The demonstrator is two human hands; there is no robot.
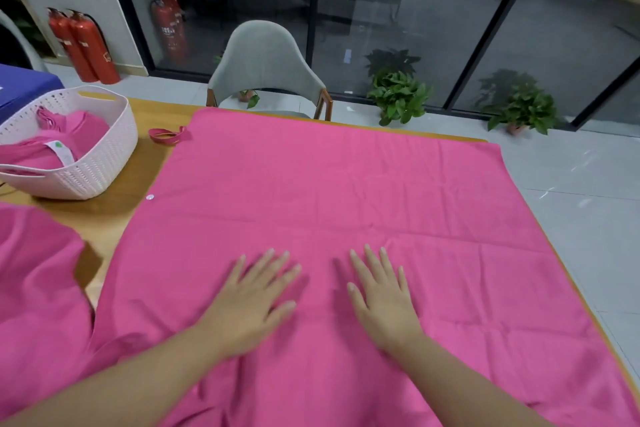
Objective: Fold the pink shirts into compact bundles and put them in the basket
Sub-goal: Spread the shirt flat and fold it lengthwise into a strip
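Observation:
A large pink shirt point(329, 191) lies spread flat over most of the wooden table point(114, 215), with a loop strap point(168, 135) at its far left corner and a white snap point(150, 197) on its left edge. My left hand point(252, 298) and my right hand point(381, 298) rest palm down on the cloth near its front middle, fingers spread, holding nothing. A white woven basket point(100, 163) stands at the far left of the table with folded pink bundles point(69, 142) inside. Another pink shirt point(34, 288) lies crumpled at the near left.
A grey chair point(266, 69) is tucked against the far side of the table. Behind it a glass wall, potted plants point(398, 94) on the floor and red fire extinguishers point(83, 45) at the left. The shirt's right edge hangs at the table's right edge.

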